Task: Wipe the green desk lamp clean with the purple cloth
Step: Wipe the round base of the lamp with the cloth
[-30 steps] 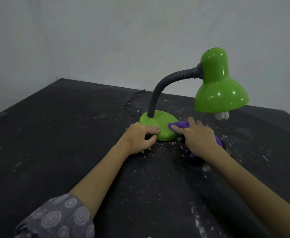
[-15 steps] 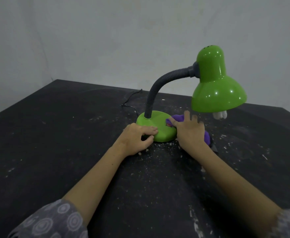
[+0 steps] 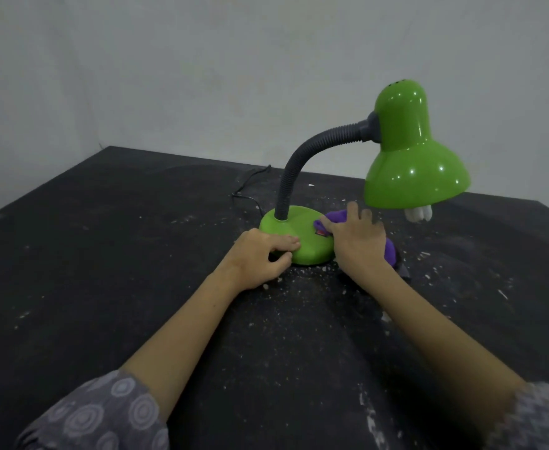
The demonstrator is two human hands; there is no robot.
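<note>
The green desk lamp stands on the black table, with a round base (image 3: 291, 227), a grey bendy neck (image 3: 299, 164) and a glossy shade (image 3: 416, 170) hanging out to the right. My left hand (image 3: 260, 261) grips the front left rim of the base, fingers on top and thumb at the edge. My right hand (image 3: 359, 241) lies spread on the purple cloth (image 3: 338, 216) and presses it against the right side of the base. Most of the cloth is hidden under that hand; a fold shows by the wrist.
White crumbs and dust are scattered over the black table (image 3: 104, 254), thickest around the base. A white bulb (image 3: 419, 215) pokes out below the shade. The black cord (image 3: 250, 190) runs back from the base towards the grey wall.
My right hand has slid the cloth from the front right of the base round towards its far right side. My left hand has kept its grip on the rim.
</note>
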